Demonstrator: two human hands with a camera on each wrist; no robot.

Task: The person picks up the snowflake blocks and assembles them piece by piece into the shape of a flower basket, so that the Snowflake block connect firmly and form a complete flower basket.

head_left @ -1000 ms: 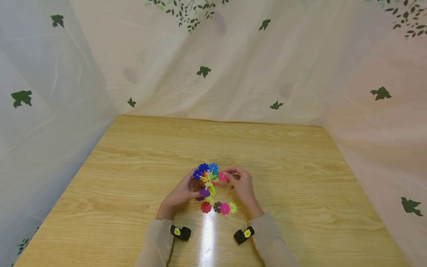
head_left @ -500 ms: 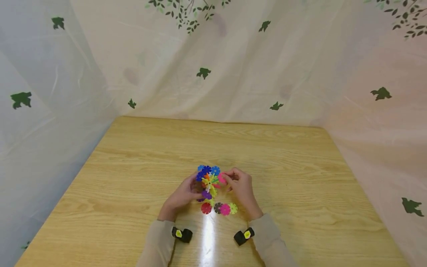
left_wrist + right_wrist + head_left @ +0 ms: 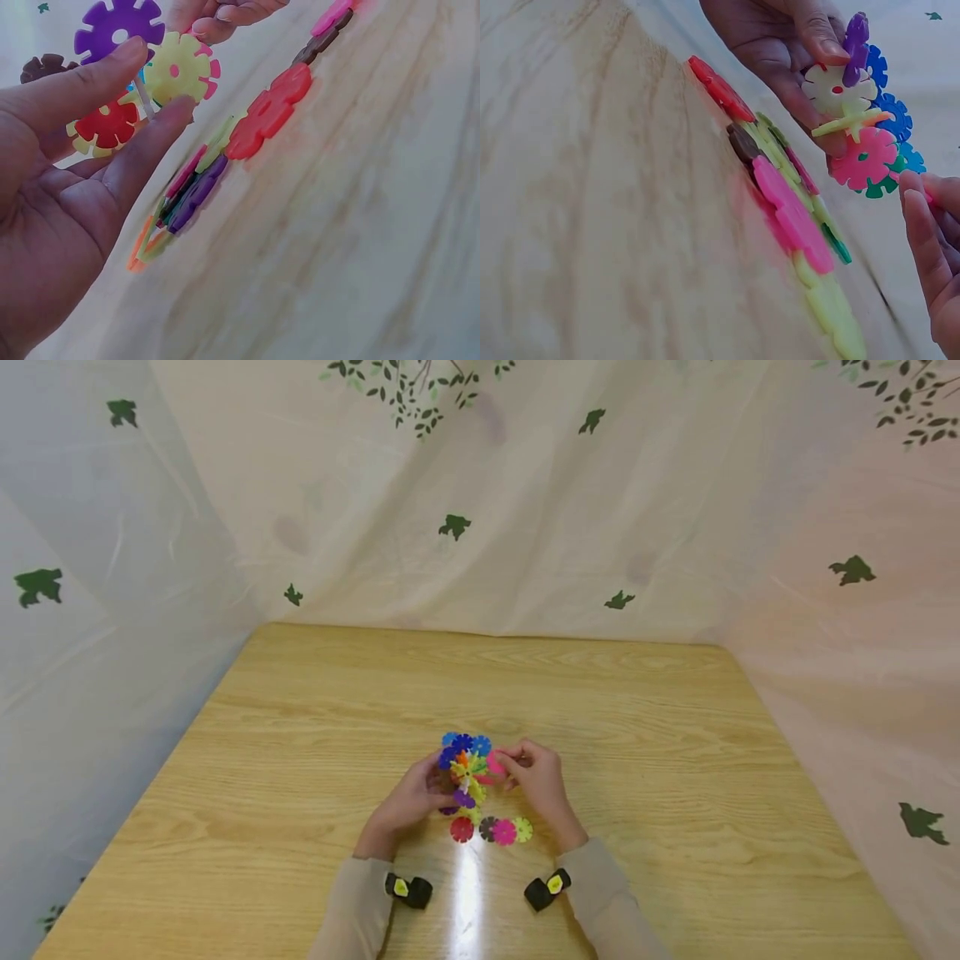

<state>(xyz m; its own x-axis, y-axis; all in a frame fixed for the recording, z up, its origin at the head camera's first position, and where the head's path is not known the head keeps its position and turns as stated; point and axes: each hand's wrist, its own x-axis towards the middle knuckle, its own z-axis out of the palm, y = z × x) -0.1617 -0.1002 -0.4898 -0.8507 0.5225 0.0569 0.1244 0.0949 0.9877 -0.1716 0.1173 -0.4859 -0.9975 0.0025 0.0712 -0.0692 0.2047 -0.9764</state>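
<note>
A cluster of joined plastic snowflake discs point(image 3: 468, 768) in blue, yellow, orange, purple and other colours is held up above the table. My left hand point(image 3: 411, 795) grips its left side; in the left wrist view the thumb lies on a purple disc point(image 3: 112, 26) and a finger touches a pale yellow disc point(image 3: 178, 69). On the right side of the cluster, my right hand point(image 3: 542, 777) pinches a pink disc point(image 3: 496, 763) between thumb and fingers. The right wrist view shows those fingertips at the cluster's edge, hiding most of the pinched disc.
Nearer the body, a red disc point(image 3: 462, 829), a dark brown disc point(image 3: 487, 828), a pink disc point(image 3: 505, 832) and a yellow disc point(image 3: 523, 828) lie on the wooden table point(image 3: 645, 718). More loose discs, including a purple one point(image 3: 197, 196), lie beneath the cluster.
The cluster has turned slightly in my left hand, bringing a light blue disc into view at its upper left. My right hand has shifted a little left and down, with the pink disc closer to the cluster.
</note>
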